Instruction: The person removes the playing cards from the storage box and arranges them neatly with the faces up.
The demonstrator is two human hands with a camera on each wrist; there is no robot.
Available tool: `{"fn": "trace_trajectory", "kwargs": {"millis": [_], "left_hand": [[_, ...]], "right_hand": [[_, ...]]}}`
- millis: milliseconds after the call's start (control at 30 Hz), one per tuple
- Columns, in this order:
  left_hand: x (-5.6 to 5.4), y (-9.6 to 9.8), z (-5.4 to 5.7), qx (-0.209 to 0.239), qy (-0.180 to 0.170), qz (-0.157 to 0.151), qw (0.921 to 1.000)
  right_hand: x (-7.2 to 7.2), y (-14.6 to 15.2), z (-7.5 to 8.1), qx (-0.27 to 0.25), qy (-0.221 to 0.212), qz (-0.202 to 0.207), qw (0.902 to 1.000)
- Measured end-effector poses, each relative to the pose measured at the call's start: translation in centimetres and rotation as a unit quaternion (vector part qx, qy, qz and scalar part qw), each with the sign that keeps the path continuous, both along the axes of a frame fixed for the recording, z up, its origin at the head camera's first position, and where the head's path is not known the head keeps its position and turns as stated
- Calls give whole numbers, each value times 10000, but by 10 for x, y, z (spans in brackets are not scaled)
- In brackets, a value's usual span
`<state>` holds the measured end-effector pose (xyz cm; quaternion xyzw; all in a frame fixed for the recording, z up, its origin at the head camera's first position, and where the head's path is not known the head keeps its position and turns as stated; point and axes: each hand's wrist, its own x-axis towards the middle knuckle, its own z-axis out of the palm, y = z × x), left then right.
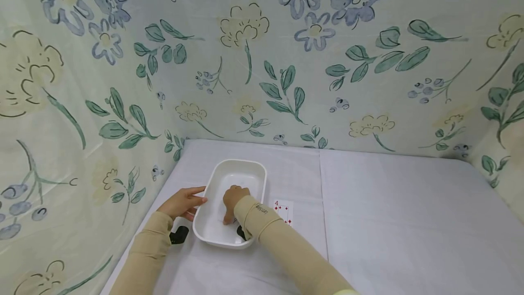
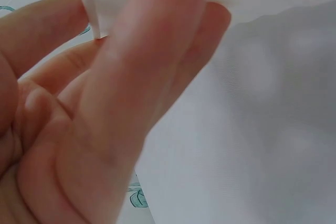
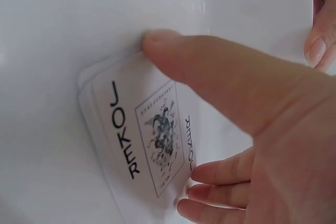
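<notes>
A white tray (image 1: 223,238) lies on the cloth-covered table. Inside it, my right hand (image 1: 235,199) reaches down to a small stack of playing cards (image 3: 118,129), with a black-and-white joker face up on top. In the right wrist view the right hand (image 3: 294,124) pinches the stack, its thumb at one edge and its fingers at another. My left hand (image 1: 185,203) touches the tray's left side from outside, fingers fairly straight. Close up in the left wrist view, the left hand (image 2: 105,93) covers part of the tray wall. From above, the right hand hides most of the cards.
A four of diamonds card (image 1: 284,211) lies face up on the white tablecloth (image 1: 393,222), right of the tray and partly behind the right sleeve (image 1: 282,245). Floral fabric (image 1: 303,76) hangs behind and at the left. A black wrist camera (image 1: 178,235) sits by the left wrist.
</notes>
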<state>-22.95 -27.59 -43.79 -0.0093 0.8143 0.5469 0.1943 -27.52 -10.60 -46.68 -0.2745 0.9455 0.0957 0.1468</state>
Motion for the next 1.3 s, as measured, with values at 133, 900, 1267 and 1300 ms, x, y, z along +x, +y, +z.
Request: {"fn": "trace_trajectory", "kwargs": {"millis": [133,900,1267,1300], "left_hand": [[3,1,-1,-23,19,-5,10000],[13,2,-2,-110,55,21,9999],[14,2,-1,-325,48,150,9993],[14,2,-1,-335,48,153,9993]], "right_hand": [[1,0,-1,-80,34,-78,9999],[17,31,59,-858,293,523,9945],[14,94,85,-1134,552,741,9892],[13,102,86,-1138,586,747,9890]]}}
